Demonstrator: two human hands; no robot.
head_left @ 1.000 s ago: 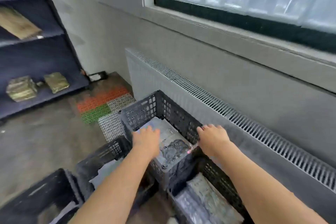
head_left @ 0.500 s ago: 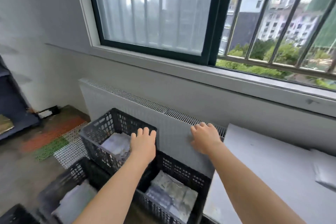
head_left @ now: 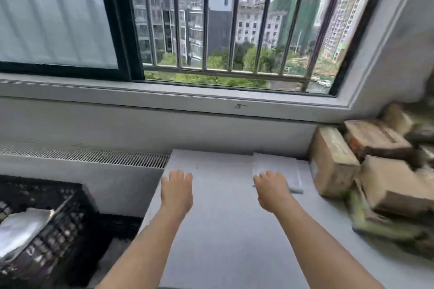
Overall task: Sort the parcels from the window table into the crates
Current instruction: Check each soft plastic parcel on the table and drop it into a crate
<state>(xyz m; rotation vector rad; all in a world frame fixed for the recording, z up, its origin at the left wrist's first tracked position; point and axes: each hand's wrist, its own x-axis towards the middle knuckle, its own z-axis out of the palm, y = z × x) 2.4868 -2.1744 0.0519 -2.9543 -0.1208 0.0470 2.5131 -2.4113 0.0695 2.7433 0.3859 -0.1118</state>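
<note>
Nearest, at the lower left, a black perforated plastic crate (head_left: 58,225) stands on the floor beside the counter and already holds a pale, plastic-wrapped parcel (head_left: 21,227), so at least one piece looks sorted. How full the crate is cannot be told, since only a corner of it shows.

Both forearms reach forward over the pale grey flat counter (head_left: 225,230) below the window. The left hand (head_left: 176,191) hovers palm down above the counter's left edge, fingers straight and loosely spread, holding nothing. The right hand (head_left: 273,191) is likewise palm down with relaxed fingers and grips nothing; its fingertips lie at the near end of a flat white mailer envelope (head_left: 277,165), though whether they touch it cannot be told.

That envelope lies flat on the counter, close to the wall. Just beside it to the right is a heap of brown cardboard boxes (head_left: 366,166), blurred, piled against the corner, with some greenish wrapped packs (head_left: 380,225) at its near side.

So much is left: the envelope and the whole pile wait on the counter. The step in hand appears to be picking up the white envelope.
</note>
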